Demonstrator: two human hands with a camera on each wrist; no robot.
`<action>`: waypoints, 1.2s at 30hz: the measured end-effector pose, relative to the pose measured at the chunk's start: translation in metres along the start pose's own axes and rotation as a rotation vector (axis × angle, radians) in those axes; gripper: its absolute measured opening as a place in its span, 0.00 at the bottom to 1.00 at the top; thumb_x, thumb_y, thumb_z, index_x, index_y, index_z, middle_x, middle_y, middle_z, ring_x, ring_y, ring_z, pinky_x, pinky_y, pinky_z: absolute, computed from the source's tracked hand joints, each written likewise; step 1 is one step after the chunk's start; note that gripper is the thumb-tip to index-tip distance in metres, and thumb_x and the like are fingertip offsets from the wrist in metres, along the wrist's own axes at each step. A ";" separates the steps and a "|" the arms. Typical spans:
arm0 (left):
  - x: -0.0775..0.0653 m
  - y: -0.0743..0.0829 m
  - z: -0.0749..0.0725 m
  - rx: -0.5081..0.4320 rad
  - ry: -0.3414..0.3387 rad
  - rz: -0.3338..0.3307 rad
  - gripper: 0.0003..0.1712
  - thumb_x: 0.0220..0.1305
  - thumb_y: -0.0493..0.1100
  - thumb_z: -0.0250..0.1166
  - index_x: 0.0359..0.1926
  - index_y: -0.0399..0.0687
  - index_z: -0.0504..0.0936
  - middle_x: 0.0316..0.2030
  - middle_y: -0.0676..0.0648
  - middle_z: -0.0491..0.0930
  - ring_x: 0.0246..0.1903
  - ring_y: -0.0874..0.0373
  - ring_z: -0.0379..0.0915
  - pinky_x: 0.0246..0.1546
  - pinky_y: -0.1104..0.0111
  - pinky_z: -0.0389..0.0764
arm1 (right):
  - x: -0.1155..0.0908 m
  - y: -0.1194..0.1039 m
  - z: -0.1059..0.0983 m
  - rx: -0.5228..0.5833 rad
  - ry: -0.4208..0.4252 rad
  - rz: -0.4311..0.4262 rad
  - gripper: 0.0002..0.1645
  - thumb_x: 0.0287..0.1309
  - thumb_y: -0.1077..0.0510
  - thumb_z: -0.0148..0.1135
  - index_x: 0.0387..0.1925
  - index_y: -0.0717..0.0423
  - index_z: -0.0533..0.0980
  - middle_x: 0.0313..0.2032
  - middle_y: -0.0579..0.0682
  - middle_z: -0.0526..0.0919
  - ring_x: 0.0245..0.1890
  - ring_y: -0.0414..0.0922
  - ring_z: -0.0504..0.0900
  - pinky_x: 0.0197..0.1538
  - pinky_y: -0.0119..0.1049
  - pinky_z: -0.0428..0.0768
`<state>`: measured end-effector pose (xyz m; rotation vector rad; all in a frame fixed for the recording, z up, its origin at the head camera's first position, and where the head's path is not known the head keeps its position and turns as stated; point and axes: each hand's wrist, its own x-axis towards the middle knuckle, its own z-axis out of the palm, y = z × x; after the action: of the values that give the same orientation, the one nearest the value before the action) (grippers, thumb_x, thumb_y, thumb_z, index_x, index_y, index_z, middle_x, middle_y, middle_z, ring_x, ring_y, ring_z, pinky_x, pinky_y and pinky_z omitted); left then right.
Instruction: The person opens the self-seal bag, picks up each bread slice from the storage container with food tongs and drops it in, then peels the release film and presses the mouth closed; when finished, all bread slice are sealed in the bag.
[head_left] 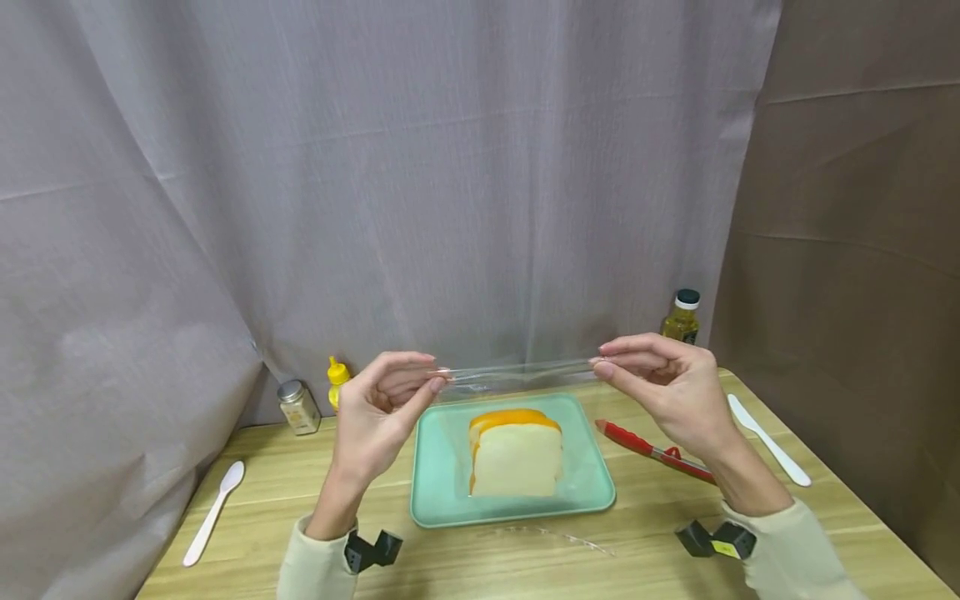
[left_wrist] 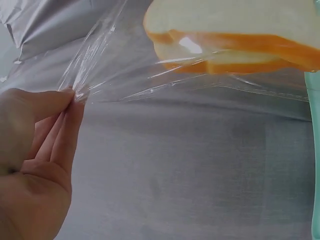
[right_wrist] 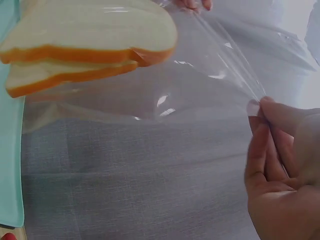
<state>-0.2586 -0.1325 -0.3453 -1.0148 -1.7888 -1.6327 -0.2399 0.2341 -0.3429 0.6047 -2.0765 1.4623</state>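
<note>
Between my two hands a clear plastic bag (head_left: 517,368) is stretched, its upper edge pulled into a nearly straight line. My left hand (head_left: 382,417) pinches one end of that edge between thumb and fingertips. The other end is pinched by my right hand (head_left: 671,387) in the same way. Two stacked slices of white bread (head_left: 519,460) with orange-brown crusts show through the plastic over a mint-green tray (head_left: 435,510). In the right wrist view, the plastic (right_wrist: 215,65) runs in tight folds from the bread to the fingertips.
A red-handled tool (head_left: 633,440) and a white knife (head_left: 768,442) lie to the right. At left are a white spoon (head_left: 213,514), a seasoning jar (head_left: 298,408) and a yellow bottle (head_left: 338,377). An oil bottle (head_left: 682,318) stands at the back right, before a grey curtain (head_left: 480,183).
</note>
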 end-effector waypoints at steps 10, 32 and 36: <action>0.003 0.005 0.003 0.017 0.056 0.157 0.17 0.61 0.19 0.72 0.49 0.33 0.87 0.43 0.33 0.92 0.45 0.52 0.94 0.44 0.63 0.93 | 0.002 0.000 0.012 -0.028 0.170 -0.141 0.19 0.52 0.76 0.80 0.45 0.58 0.90 0.42 0.39 0.95 0.37 0.35 0.92 0.18 0.31 0.65; 0.002 0.020 0.011 0.146 0.234 0.295 0.12 0.61 0.19 0.72 0.42 0.32 0.89 0.40 0.33 0.93 0.44 0.54 0.94 0.46 0.64 0.93 | 0.002 -0.018 0.039 0.004 0.377 -0.222 0.20 0.51 0.79 0.78 0.45 0.63 0.90 0.42 0.47 0.96 0.42 0.34 0.93 0.44 0.21 0.88; 0.001 0.020 -0.001 0.154 0.290 0.339 0.12 0.58 0.16 0.72 0.42 0.28 0.89 0.39 0.31 0.92 0.43 0.55 0.94 0.44 0.67 0.92 | 0.011 -0.022 0.053 0.084 0.330 -0.220 0.17 0.53 0.76 0.78 0.45 0.62 0.90 0.41 0.49 0.95 0.39 0.37 0.94 0.42 0.27 0.90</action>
<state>-0.2434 -0.1337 -0.3319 -0.9011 -1.4372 -1.3343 -0.2427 0.1765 -0.3348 0.5611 -1.6492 1.4186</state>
